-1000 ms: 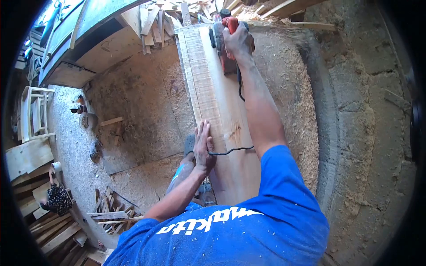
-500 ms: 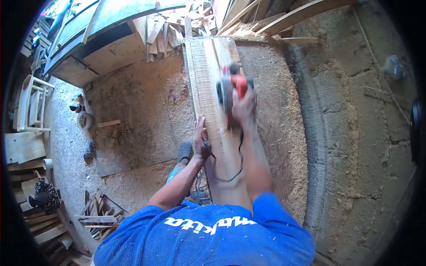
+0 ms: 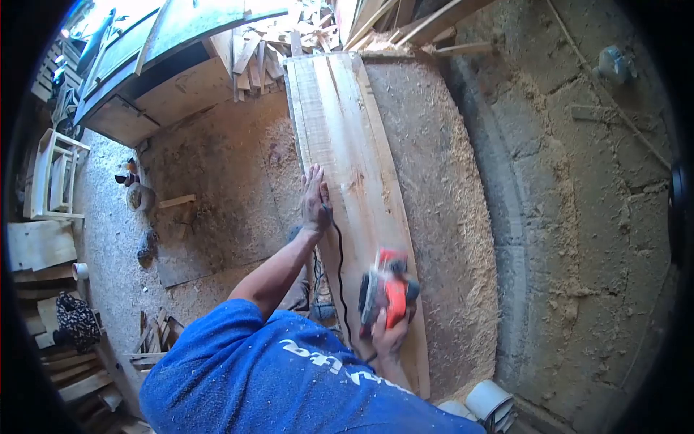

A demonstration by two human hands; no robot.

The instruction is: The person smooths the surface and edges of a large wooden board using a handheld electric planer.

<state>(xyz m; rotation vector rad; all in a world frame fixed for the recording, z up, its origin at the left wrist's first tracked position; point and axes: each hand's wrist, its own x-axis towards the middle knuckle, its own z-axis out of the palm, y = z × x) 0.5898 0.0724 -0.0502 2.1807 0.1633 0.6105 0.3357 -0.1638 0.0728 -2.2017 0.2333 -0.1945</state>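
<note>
A red and black power planer (image 3: 390, 289) stands on the lower part of a long wooden board (image 3: 354, 181), slightly blurred. My right hand (image 3: 390, 334) is wrapped round its handle from behind. Flat against the left edge of the board lies my left hand (image 3: 315, 199), fingers stretched toward the far end, with the black cord (image 3: 340, 260) passing by its palm. The cord runs down along the board toward the tool. Rough saw marks show on the board's far left side, and the rest of its face looks smoother.
Wood offcuts (image 3: 260, 61) are heaped beyond the board. A cabinet-like bench (image 3: 173, 87) stands at the upper left, a small wooden frame (image 3: 54, 177) at the far left. White containers (image 3: 488, 399) sit at the lower right. A person (image 3: 76, 318) is at the lower left.
My right hand has pulled the planer back from the board's far half to its near part. My left hand stays at the board's edge. The view has shifted and my torso leans back to the left.
</note>
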